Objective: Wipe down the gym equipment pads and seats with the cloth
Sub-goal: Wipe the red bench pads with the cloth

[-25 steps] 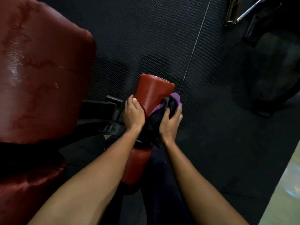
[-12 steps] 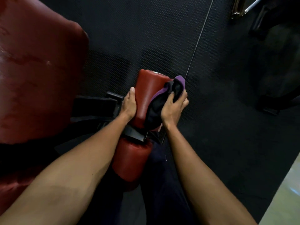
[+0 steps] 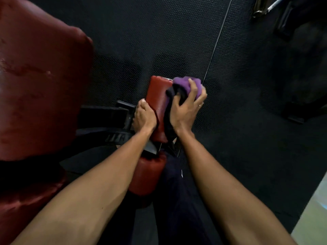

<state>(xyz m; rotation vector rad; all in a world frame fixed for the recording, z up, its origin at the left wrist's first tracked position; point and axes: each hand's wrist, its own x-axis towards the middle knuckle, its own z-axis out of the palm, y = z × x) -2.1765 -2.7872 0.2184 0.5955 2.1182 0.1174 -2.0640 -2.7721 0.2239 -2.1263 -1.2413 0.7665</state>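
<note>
Nearest us, at 6 o'clock, sits the lower roller pad (image 3: pixel 146 175), with no cloth on it. Just beyond, our left hand (image 3: pixel 144 117) curls its fingers round the left flank of the upper roller pad (image 3: pixel 157 98), bracing it. At 1 o'clock from there, our right hand (image 3: pixel 185 110) grips the bunched cloth (image 3: pixel 185 84), fingers wrapped over it, pressing it onto the pad's right side near the far end. That pad's long axis runs away from us, roughly 6 to 12, with its end cap pointing to 12. We'd brace firmly so the roller can't spin, sweep along that axis, then wrap over the cap. The big seat pad (image 3: pixel 40 76) sits at 9 o'clock, and a thin cable (image 3: pixel 217 39) runs off toward 1.
</note>
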